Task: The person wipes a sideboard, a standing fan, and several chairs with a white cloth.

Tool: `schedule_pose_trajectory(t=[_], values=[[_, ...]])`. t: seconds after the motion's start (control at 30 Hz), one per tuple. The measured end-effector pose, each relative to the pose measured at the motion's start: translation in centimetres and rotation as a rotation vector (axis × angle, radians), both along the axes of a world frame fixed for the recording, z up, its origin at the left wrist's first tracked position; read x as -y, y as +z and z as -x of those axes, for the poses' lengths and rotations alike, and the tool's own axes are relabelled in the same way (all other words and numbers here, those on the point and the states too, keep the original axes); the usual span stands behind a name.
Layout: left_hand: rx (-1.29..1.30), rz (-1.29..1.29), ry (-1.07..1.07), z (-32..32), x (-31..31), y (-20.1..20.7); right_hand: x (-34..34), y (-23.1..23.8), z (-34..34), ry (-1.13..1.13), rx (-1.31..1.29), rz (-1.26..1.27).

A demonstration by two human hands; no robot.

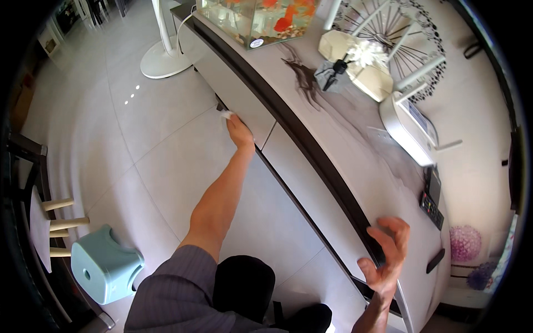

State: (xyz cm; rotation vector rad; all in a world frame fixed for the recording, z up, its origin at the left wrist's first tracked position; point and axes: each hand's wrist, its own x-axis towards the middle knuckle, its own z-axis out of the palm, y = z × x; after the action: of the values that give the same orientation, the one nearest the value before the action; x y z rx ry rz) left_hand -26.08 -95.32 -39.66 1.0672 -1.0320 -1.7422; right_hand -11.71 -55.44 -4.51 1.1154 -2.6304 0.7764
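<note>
My left hand (240, 134) reaches far out along the front of a low TV cabinet (319, 188), down at the lower edge of its pale drawer fronts. A small white cloth or tissue (227, 114) is pinched in its fingers, mostly covered by them; which of the two it is I cannot tell. By the near end of the cabinet, my right hand (388, 255) is held at the dark top edge (311, 147), fingers spread and curved with nothing in them. Whether its fingertips touch the edge is unclear. Below it, a dark gap (363, 288) shows in the cabinet front.
On the cabinet top stand a fish tank (266, 25) with orange fish, a white router (411, 127) with several antennas, a white flower ornament (366, 55) and a remote control (431, 211). A teal stool (105, 266) and a white fan base (166, 59) stand on the tiled floor.
</note>
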Motion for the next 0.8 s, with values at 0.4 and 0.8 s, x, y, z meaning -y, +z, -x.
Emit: schedule_pose_trajectory(t=[0.4, 0.8], values=[[-0.001, -0.889, -0.777, -15.7, -25.5, 1.8, -0.8, -0.5, -0.2, 0.051, -0.087, 0.180], [-0.331, -1.134, -1.231, -26.4, -20.8, 29.6, -1.5, -0.9, 1.0, -0.040, 0.133, 0.334]])
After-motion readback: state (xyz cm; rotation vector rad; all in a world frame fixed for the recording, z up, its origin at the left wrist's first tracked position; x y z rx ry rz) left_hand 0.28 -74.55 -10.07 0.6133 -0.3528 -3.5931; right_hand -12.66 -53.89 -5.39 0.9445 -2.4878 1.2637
